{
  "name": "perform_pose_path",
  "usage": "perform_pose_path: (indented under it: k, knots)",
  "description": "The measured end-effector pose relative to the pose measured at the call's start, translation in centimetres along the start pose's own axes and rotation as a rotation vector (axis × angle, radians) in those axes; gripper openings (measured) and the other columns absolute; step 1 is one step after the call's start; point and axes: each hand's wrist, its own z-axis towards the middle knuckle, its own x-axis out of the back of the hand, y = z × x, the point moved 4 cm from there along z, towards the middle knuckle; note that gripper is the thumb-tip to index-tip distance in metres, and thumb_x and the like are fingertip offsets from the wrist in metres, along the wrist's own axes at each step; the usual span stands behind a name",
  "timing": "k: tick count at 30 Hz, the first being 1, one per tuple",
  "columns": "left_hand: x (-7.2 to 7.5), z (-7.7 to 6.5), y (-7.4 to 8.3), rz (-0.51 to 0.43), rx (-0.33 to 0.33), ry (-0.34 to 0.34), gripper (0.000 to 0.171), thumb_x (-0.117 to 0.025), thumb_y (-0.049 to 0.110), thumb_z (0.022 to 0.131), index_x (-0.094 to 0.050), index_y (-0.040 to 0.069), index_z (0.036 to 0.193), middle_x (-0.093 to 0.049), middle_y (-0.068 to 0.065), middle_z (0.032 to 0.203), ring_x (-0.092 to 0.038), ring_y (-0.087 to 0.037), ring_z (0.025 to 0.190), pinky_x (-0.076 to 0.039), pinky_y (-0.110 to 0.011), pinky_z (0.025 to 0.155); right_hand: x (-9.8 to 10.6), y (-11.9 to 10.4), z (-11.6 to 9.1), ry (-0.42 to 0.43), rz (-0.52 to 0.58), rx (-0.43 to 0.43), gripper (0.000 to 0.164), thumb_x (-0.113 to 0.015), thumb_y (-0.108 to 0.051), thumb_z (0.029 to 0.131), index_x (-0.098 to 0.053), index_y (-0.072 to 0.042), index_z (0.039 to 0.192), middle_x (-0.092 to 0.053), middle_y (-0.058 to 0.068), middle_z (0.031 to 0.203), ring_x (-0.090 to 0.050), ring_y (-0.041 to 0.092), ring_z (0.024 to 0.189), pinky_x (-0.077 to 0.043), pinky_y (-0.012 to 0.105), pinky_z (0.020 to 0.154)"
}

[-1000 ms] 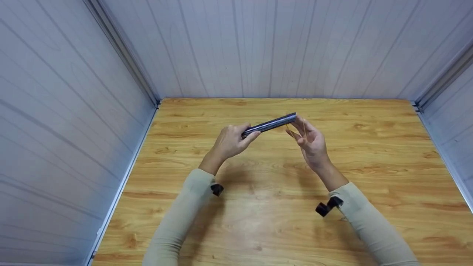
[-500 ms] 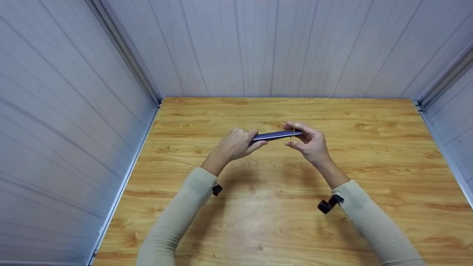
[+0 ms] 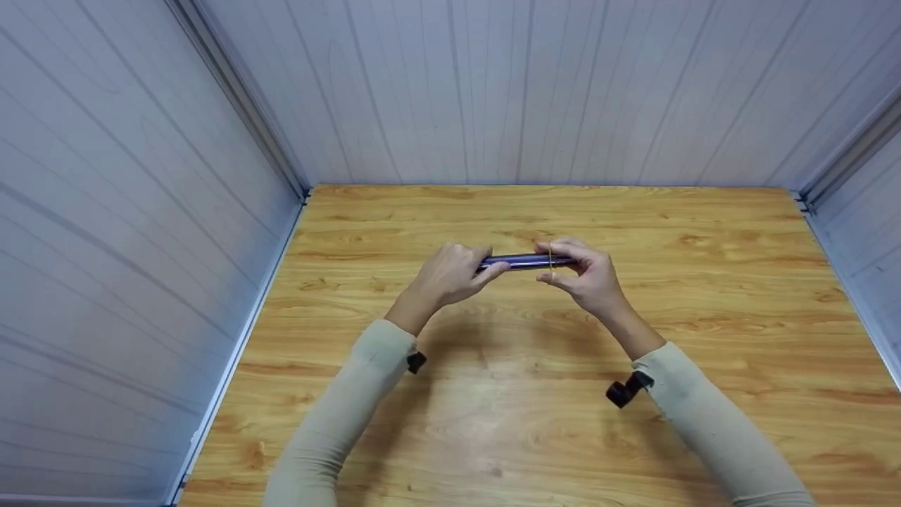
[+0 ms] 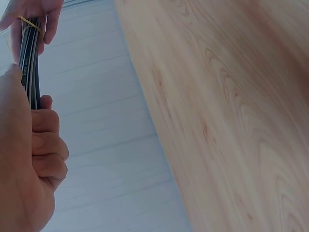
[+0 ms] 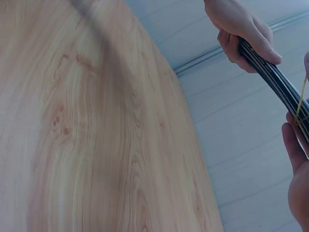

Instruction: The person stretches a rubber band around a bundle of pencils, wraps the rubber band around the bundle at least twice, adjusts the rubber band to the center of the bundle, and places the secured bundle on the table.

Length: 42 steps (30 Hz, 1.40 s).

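My left hand grips one end of a bundle of dark, slender pencil-like sticks, held nearly level above the table. Around the bundle's other end is my right hand, its thumb and fingers spread on either side. A thin yellow rubber band is stretched over those right fingers and crosses the sticks. In the left wrist view the sticks lie side by side, with pale lettering on one. The right wrist view shows the rubber band looped near the bundle's end, partly cut off by the frame.
The wood-grain table spreads beneath both hands. Pale panelled walls stand at the back, the left and the right. Small black wrist cameras, such as the right one, stick out from the sleeves.
The bundle has swung from a slant to nearly level, and its right end has gone between the right fingers. The rubber band, earlier stretched beside the bundle's end, now crosses around it.
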Motion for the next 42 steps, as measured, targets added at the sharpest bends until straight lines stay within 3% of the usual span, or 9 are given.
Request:
perform_pose_path:
  k: [7, 12, 17, 24, 27, 31, 35, 38, 42]
  knots:
    - [-0.3, 0.0, -0.4, 0.032, -0.052, -0.021, 0.048, -0.06, 0.05, 0.116, -0.065, 0.008, 0.092, -0.043, 0.006, 0.067, -0.04, -0.01, 0.058, -0.026, -0.023, 0.057, 0.4, -0.6, 0.4, -0.029, -0.024, -0.019, 0.029, -0.083, 0.003, 0.096, -0.079, 0.013, 0.123, -0.086, -0.016, 0.118, -0.08, 0.0, 0.112, -0.063, 0.017, 0.092]
    - [-0.2, 0.0, -0.6, 0.025, -0.041, -0.02, 0.048, -0.063, 0.049, 0.115, -0.065, 0.007, 0.091, -0.043, 0.005, 0.067, -0.041, -0.012, 0.059, -0.027, -0.024, 0.057, 0.7, -1.5, 1.2, -0.053, 0.055, 0.022, 0.046, -0.086, -0.019, 0.097, -0.076, 0.017, 0.124, -0.086, -0.011, 0.121, -0.082, 0.003, 0.117, -0.064, 0.021, 0.098]
    - [-0.5, -0.1, -0.6, 0.064, -0.049, -0.035, 0.051, -0.061, 0.052, 0.115, -0.065, 0.006, 0.092, -0.044, 0.004, 0.067, -0.041, -0.013, 0.059, -0.029, -0.026, 0.059, 0.3, -1.9, 1.2, -0.125, 0.128, 0.074, 0.059, -0.087, -0.032, 0.095, -0.076, 0.019, 0.123, -0.087, -0.005, 0.122, -0.083, 0.007, 0.117, -0.065, 0.021, 0.096]
    - [-1.0, 0.1, -2.3, 0.091, 0.073, -0.062, 0.055, -0.06, 0.055, 0.115, -0.066, 0.005, 0.093, -0.041, 0.004, 0.068, -0.042, -0.013, 0.06, -0.031, -0.026, 0.058, -1.2, -2.4, 0.1, -0.312, 0.227, 0.229, 0.056, -0.09, -0.03, 0.093, -0.078, 0.016, 0.122, -0.084, 0.011, 0.128, -0.082, 0.017, 0.125, -0.061, 0.028, 0.111]
    - [-1.2, 0.0, -3.1, 0.077, 0.135, -0.05, 0.055, -0.061, 0.056, 0.114, -0.06, 0.008, 0.088, -0.036, 0.005, 0.066, -0.038, -0.013, 0.059, -0.029, -0.026, 0.056, -2.0, -2.7, -0.4, -0.356, 0.205, 0.297, 0.053, -0.09, -0.028, 0.095, -0.079, 0.016, 0.121, -0.083, 0.012, 0.13, -0.08, 0.018, 0.129, -0.061, 0.03, 0.113]
    - [-1.7, -0.1, -3.4, -0.025, 0.212, -0.023, 0.052, -0.06, 0.054, 0.115, -0.054, 0.012, 0.085, -0.036, 0.005, 0.066, -0.036, -0.012, 0.06, -0.027, -0.026, 0.057, -2.6, -3.3, -0.7, -0.287, 0.079, 0.454, 0.057, -0.092, -0.03, 0.093, -0.078, 0.015, 0.125, -0.079, 0.017, 0.136, -0.076, 0.021, 0.136, -0.059, 0.03, 0.115]
    - [-2.0, 0.1, -2.9, -0.209, 0.313, 0.033, 0.05, -0.059, 0.052, 0.116, -0.056, 0.014, 0.085, -0.042, 0.004, 0.069, -0.038, -0.012, 0.061, -0.03, -0.025, 0.058, -3.0, -3.7, -0.8, -0.145, -0.112, 0.6, 0.078, -0.094, -0.038, 0.09, -0.068, 0.016, 0.14, -0.067, 0.02, 0.154, -0.064, 0.023, 0.152, -0.054, 0.032, 0.122]
    - [-2.1, 0.4, -2.3, -0.333, 0.383, 0.096, 0.049, -0.058, 0.052, 0.117, -0.054, 0.016, 0.084, -0.043, 0.005, 0.07, -0.039, -0.011, 0.061, -0.031, -0.025, 0.059, -3.3, -3.6, -0.9, -0.089, -0.212, 0.617, 0.094, -0.093, -0.045, 0.089, -0.058, 0.013, 0.153, -0.053, 0.015, 0.169, -0.05, 0.02, 0.163, -0.046, 0.032, 0.13]
    - [-2.3, 0.6, -1.4, -0.466, 0.438, 0.184, 0.051, -0.059, 0.052, 0.116, -0.051, 0.019, 0.078, -0.042, 0.007, 0.068, -0.037, -0.009, 0.059, -0.03, -0.023, 0.057, -3.4, -3.2, -1.1, -0.049, -0.199, 0.579, 0.108, -0.09, -0.057, 0.088, -0.046, 0.002, 0.168, -0.036, 0.005, 0.182, -0.034, 0.018, 0.173, -0.039, 0.033, 0.136]
